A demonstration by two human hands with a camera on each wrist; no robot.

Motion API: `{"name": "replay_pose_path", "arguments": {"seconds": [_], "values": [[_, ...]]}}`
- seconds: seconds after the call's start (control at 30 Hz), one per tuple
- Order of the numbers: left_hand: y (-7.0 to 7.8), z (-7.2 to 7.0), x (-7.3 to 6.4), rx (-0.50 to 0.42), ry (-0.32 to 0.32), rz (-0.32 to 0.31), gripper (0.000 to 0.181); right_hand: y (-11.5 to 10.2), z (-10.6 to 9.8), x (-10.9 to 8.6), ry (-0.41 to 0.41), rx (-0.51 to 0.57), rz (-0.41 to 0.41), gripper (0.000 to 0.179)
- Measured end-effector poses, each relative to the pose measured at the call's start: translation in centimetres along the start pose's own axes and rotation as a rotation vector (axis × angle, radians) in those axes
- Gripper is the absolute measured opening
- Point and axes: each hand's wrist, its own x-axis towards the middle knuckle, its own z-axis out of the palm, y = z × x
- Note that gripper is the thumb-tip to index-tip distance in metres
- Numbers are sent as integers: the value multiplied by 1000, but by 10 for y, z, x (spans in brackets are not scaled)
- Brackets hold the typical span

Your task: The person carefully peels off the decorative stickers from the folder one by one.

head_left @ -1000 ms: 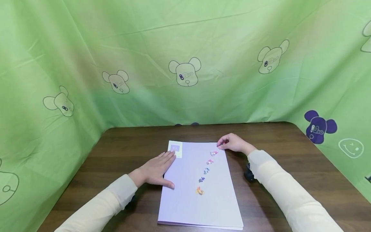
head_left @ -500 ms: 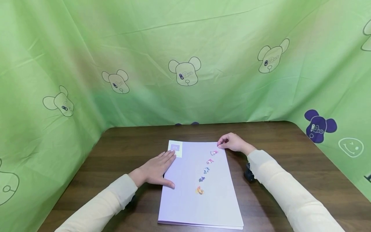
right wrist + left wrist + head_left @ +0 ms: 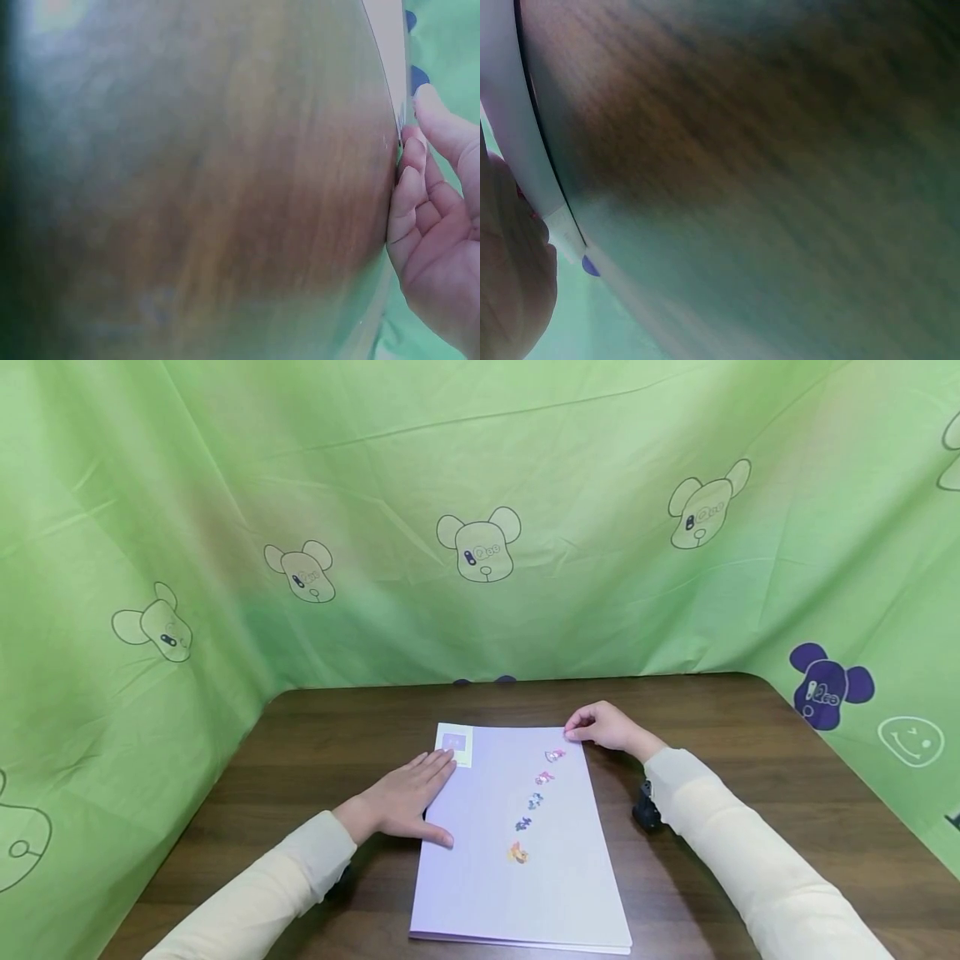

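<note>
A large white paper booklet (image 3: 517, 893) lies on the wooden table, its near edge showing more than one layer. A diagonal line of small cartoon stickers (image 3: 535, 801) runs up its right half. At its top left is a square pale-green label (image 3: 464, 746). My left hand (image 3: 401, 797) rests flat on the left edge, fingertips on the label and thumb spread. With thumb and curled fingers, my right hand (image 3: 607, 727) pinches the top right corner. In the right wrist view the booklet's edge (image 3: 388, 45) meets those fingertips; the left wrist view shows its left edge (image 3: 514, 112).
The dark wooden table (image 3: 337, 727) extends on both sides of the booklet. Behind it hangs a green curtain (image 3: 375, 610) with bear-head drawings. A black wrist camera (image 3: 645, 810) sits beneath the right sleeve (image 3: 750, 852).
Both hands keep almost the same position. The right hand shifts very slightly away and to the right at the corner; the booklet stays in place.
</note>
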Motion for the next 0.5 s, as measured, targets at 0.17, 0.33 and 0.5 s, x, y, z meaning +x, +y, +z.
{"name": "replay_pose_path", "arguments": {"seconds": [0.17, 0.33, 0.5], "values": [[1, -2, -1, -13, 1, -2, 117, -3, -1, -3, 5, 23, 21, 9], [2, -4, -1, -15, -15, -10, 117, -3, -3, -4, 14, 47, 56, 12], [2, -4, -1, -17, -18, -13, 117, 0, -5, -4, 22, 100, 67, 15]]}}
